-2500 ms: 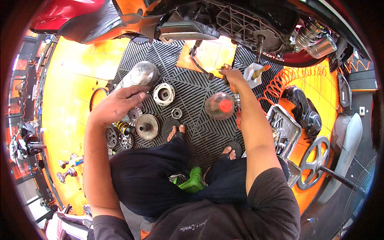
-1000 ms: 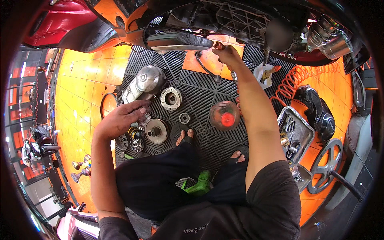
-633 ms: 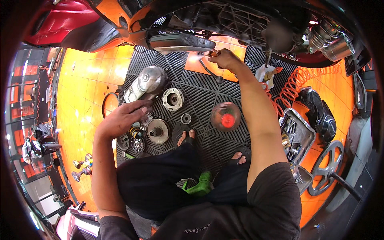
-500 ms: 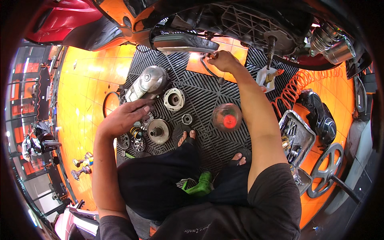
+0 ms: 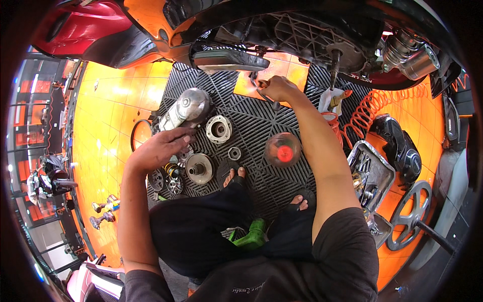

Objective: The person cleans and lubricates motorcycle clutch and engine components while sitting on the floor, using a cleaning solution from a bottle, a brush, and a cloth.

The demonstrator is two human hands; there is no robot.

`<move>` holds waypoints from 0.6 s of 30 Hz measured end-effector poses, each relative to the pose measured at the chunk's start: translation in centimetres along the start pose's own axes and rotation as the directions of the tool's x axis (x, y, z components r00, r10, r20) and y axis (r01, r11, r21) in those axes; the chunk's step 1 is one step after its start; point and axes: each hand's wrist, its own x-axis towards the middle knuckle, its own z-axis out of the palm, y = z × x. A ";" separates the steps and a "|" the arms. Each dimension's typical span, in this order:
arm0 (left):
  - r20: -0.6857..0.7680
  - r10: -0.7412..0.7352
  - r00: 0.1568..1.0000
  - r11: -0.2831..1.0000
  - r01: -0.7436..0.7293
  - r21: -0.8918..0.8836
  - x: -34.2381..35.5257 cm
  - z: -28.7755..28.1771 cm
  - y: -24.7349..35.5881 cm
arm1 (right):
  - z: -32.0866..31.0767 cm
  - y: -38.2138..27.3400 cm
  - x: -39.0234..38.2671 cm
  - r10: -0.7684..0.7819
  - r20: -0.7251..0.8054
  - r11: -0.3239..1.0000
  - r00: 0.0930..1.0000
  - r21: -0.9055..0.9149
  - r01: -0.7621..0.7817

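Note:
My right hand (image 5: 276, 89) is closed on an air gun, largely hidden by my fingers, over an orange tiled patch (image 5: 294, 73) below the scooter's underside (image 5: 312, 38). My left hand (image 5: 161, 147), fingers loosely extended, hovers beside a silver casing (image 5: 188, 108) and above small metal parts (image 5: 175, 183). A flanged hub (image 5: 219, 129), a hexagonal nut (image 5: 234, 153) and a round pulley (image 5: 198, 168) lie on the ribbed black mat (image 5: 261, 191). A clear container with red centre (image 5: 283, 149) stands left of my right forearm.
A coiled orange hose (image 5: 370, 108), a metal tool tray (image 5: 382, 171), a black cover (image 5: 400, 153) and a wheel-like metal part (image 5: 407, 216) are at right. Power tools (image 5: 103, 214) lie on orange tiles (image 5: 100, 131) at left. My sandalled feet are between the parts.
My right hand moved up toward the scooter, then back down slightly and leftward, still gripping. A whitish spray showed near it half a second ago. My left hand has shifted slightly down and right.

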 end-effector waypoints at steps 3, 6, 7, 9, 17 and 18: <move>0.011 0.008 1.000 0.999 -0.007 -0.047 0.0 0.1 -0.2 | -0.3 0.7 -0.3 -0.046 -0.025 0.998 0.999 0.032 0.047; 0.019 -0.001 1.000 0.998 0.002 -0.061 -0.1 0.3 0.6 | 0.4 1.2 -0.9 0.018 -0.081 0.999 0.997 0.039 -0.015; 0.014 -0.005 1.000 0.999 0.006 -0.053 -0.3 0.3 0.9 | 0.6 1.0 -1.1 0.059 -0.165 0.997 0.985 0.051 -0.051; 0.020 0.003 1.000 0.998 -0.002 -0.067 -0.1 0.4 0.4 | 0.3 1.1 -1.4 0.163 -0.160 0.983 0.974 0.111 -0.146; 0.023 0.002 1.000 0.999 -0.001 -0.050 -0.3 0.5 0.7 | 1.7 2.8 -1.8 0.116 -0.043 0.971 0.992 0.216 -0.104; 0.020 0.002 1.000 0.999 -0.001 -0.038 -0.5 0.6 0.7 | 2.0 2.7 -1.9 0.120 -0.045 0.968 0.992 0.225 -0.107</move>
